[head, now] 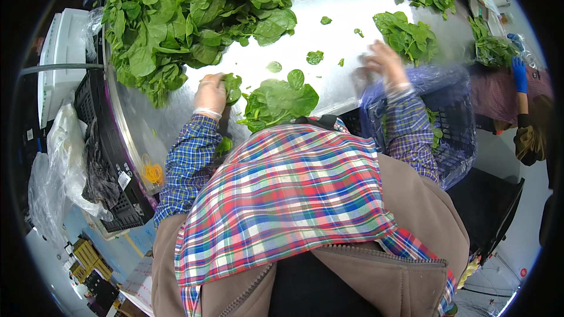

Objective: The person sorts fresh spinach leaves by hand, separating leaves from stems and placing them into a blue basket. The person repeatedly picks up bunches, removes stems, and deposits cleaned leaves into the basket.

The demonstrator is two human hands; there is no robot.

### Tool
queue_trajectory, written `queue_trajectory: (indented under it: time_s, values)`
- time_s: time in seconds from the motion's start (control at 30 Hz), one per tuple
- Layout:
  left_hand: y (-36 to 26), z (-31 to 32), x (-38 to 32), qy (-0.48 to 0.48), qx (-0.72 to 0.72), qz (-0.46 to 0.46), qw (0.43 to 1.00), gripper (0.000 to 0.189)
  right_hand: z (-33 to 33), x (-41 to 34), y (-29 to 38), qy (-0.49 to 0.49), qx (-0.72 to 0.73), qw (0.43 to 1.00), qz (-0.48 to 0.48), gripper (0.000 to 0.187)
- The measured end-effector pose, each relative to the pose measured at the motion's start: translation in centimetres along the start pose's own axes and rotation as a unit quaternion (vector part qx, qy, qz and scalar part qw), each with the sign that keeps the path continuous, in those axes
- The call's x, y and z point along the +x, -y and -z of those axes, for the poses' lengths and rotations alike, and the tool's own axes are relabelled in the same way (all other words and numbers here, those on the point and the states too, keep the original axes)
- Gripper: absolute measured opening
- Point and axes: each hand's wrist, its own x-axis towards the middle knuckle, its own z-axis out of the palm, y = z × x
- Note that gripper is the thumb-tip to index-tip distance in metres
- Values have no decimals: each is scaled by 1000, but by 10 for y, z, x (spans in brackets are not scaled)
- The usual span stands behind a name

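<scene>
My left hand (211, 93), in a thin clear glove, has its fingers on a small sprig of leafy greens (232, 88) over the metal table. To its right, close to my apron, lies a loose bunch of leafy greens (282, 99). My right hand (383, 62), gloved too and blurred, is raised above the table's edge with its fingers spread and nothing seen in them. Just beyond it sits another bunch (407, 37). A large heap of the same leaves (176, 22) covers the table's far left.
Single leaves (315, 57) dot the metal tabletop (335, 0). A blue plastic crate (462, 119) lined with film stands under my right forearm. Yellow bands (152, 173) lie at the left edge, beside a black crate (128, 209). A co-worker's blue-gloved hand (519, 75) is at far right.
</scene>
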Motion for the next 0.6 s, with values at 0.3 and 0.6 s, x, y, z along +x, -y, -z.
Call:
queue_trajectory:
  time_s: [0.3,0.6]
  values:
    - [-23,51,-42,111,-121,-74,984,32,-115,-55,-9,291,-563,719,285,87]
    - [-18,71,-95,288,103,186,934,127,-128,-60,-8,266,-664,651,253,109]
